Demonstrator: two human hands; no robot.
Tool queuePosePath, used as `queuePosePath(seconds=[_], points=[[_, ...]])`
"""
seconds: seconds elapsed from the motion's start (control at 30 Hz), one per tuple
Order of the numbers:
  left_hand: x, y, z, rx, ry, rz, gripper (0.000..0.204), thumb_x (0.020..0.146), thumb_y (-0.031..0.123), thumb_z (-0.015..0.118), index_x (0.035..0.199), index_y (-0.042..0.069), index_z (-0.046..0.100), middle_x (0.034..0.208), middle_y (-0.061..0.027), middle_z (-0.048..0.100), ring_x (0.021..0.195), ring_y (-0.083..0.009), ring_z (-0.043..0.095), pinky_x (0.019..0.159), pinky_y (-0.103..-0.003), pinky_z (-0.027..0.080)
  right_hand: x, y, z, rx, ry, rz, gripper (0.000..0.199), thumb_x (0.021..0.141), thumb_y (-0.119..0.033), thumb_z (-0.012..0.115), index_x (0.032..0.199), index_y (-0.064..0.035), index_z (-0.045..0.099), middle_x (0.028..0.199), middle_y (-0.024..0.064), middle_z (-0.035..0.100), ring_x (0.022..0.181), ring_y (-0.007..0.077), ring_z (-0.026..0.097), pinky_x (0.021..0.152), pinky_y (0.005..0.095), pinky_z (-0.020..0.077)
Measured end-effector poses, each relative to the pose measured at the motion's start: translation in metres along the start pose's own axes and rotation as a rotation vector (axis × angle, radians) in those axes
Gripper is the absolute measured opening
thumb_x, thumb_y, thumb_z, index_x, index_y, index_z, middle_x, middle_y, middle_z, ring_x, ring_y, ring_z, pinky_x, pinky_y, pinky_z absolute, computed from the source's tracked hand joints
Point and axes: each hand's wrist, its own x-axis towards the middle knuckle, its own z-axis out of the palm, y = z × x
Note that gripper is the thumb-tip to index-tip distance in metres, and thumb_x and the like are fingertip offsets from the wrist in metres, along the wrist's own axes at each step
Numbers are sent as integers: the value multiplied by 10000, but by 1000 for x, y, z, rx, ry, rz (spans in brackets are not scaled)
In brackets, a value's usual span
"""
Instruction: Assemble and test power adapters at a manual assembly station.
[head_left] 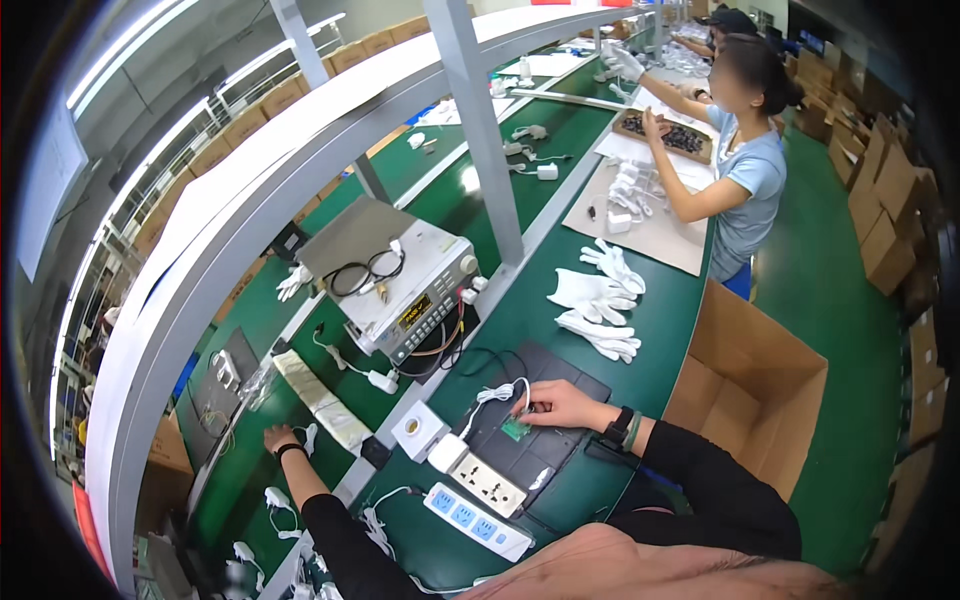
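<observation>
My right hand [562, 405] is over the dark mat [560, 455], its thumb and fingers pinched on the end of a white cable [492, 394]. Just below the fingertips lies a small green circuit board [515, 429]; whether the fingers touch it is hard to tell. My left hand [282, 437] reaches out to the green belt on the left, beside a white adapter [310, 436]. Its fingers are small and partly hidden, so any grip there cannot be made out.
A bench meter [415, 300] stands ahead, near white gloves [595, 292]. Close to me are a beige socket strip [485, 482] and a white power strip [476, 520]. An open cardboard box [745, 385] is at the right. A co-worker [745, 180] works farther along.
</observation>
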Motion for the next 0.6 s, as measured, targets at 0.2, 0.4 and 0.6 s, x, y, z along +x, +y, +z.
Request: queuePosePath(seconds=[0.2,0.4,0.6], points=[[7,-71,50,-23,-150,-213,283,864,234,558,1084,83,655,1070,-114,678,1012,-331,642,836,-468,515,6,-6,11,61,-29,-58,219,818,-243,689,1008,-135,700,765,23,552,558,102,488,537,259,402],[-62,-103,35,-277,-60,154,381,731,274,657,1026,32,648,1029,-199,668,1007,-362,629,842,-450,496,6,5,8,25,-45,-64,231,832,-233,684,1037,-127,690,786,20,559,600,103,508,566,249,424],[-233,-53,-120,-1298,-63,400,320,801,268,701,1008,66,564,855,13,555,750,-79,501,680,-239,424,-14,-13,-18,146,-69,45,346,802,-115,703,1138,-68,631,982,46,574,749,95,551,643,225,461]])
